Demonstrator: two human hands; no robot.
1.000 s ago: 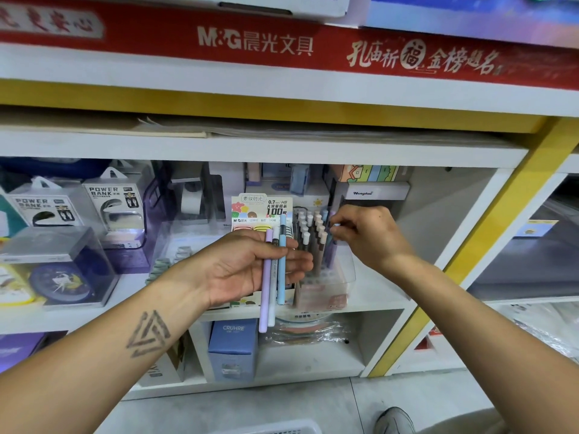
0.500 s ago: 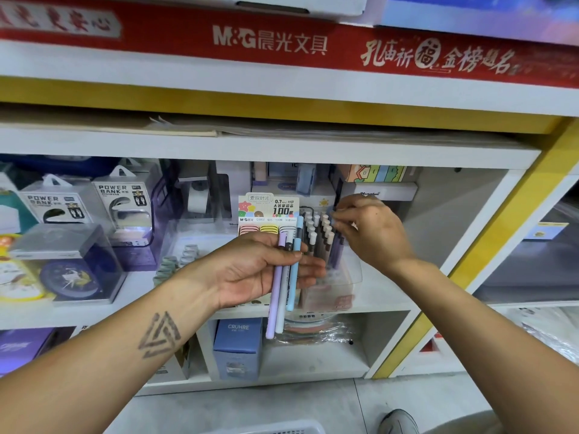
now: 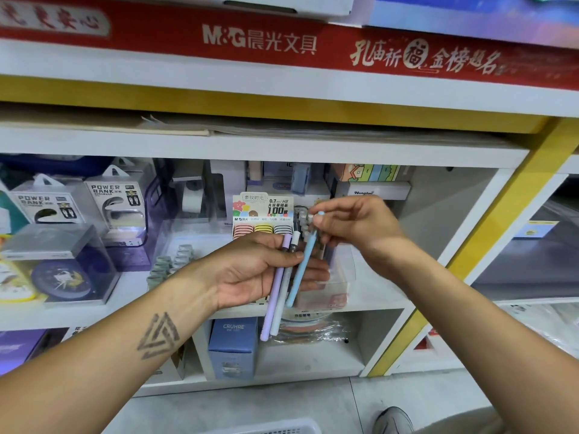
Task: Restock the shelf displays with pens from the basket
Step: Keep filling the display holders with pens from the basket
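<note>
Resting on the shelf at far left, boxed power banks are passed over, and the purple pen and pale grey pen are gripped by the left hand, apparently as a ready stock in front of the clear pen display. The blue pen is pinched near its cap by the right hand, probably so that it can be drawn from the bundle and slotted in. All three pens are held nearly upright, caps up, the blue one's long axis tilted up to the right; only the rim of the basket is seen below.
</note>
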